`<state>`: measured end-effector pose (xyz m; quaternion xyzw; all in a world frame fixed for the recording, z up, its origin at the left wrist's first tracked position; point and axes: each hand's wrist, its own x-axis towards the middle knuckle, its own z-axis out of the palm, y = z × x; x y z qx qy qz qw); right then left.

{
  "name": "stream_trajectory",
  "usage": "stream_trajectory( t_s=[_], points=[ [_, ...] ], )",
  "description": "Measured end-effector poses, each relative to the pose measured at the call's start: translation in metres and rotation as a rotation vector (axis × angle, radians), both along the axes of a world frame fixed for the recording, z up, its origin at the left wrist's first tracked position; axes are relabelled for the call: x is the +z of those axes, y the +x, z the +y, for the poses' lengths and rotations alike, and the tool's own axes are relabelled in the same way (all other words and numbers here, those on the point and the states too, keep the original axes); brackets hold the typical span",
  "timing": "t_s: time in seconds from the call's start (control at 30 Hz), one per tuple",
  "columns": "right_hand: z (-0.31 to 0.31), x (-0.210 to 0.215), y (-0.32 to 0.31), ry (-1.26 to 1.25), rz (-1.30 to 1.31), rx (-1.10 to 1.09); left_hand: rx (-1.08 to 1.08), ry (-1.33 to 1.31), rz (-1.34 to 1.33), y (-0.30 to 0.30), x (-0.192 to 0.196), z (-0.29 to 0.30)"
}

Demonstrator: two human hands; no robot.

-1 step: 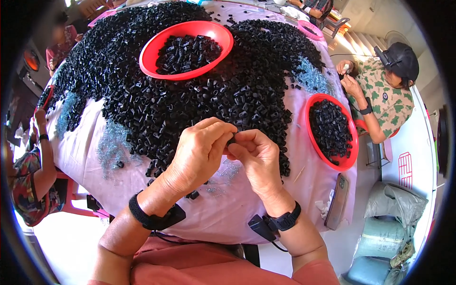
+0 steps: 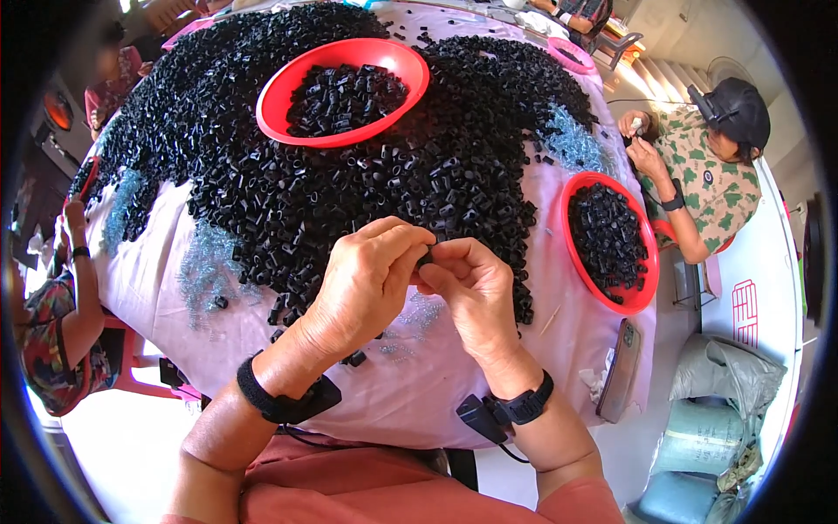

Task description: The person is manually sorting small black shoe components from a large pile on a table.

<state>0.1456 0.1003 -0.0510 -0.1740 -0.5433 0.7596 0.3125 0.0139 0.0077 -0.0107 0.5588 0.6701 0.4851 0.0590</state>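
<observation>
Left hand (image 2: 371, 271) and right hand (image 2: 476, 284) pinch a small black part (image 2: 425, 257) at frame centre; work seems partway — the red bowl (image 2: 628, 306) at right holds pieces (image 2: 605, 231), perhaps done; a large heap (image 2: 349, 188) lies loose above.

Shows bright light over the pale pink tablecloth (image 2: 393, 406), the left hand (image 2: 371, 266) and the right hand (image 2: 476, 293), yet sinks to near-black in the heap of small black parts (image 2: 349, 192), broken only by tiny glints. Burns out to white on the floor (image 2: 105, 454) at lower left and in a streak by the stairs (image 2: 676, 83), and falls dim along the far left. Bends straight edges toward a round black border fringed with blue, looks crisp on both hands, softens toward the rim.
</observation>
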Motion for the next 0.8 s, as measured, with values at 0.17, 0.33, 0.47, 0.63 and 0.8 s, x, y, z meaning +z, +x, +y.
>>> stream_trajectory(
  t_s=[0.17,0.33,0.47,0.63,0.8],
  points=[
    [0.000,0.002,0.000,-0.061,-0.021,0.007,-0.008,-0.014,0.030,-0.001,-0.001,-0.002],
    [-0.001,0.003,0.000,-0.145,-0.009,0.029,-0.050,0.040,0.123,-0.001,-0.001,-0.007],
    [0.000,0.003,-0.001,-0.163,-0.044,0.004,-0.110,0.009,0.144,-0.002,0.005,-0.011],
    [0.001,0.000,0.000,-0.170,0.016,0.030,-0.099,-0.016,0.218,0.004,0.007,-0.013],
    [0.000,0.001,0.000,-0.168,-0.047,-0.015,-0.067,0.012,0.301,0.002,-0.002,-0.011]
  ],
)
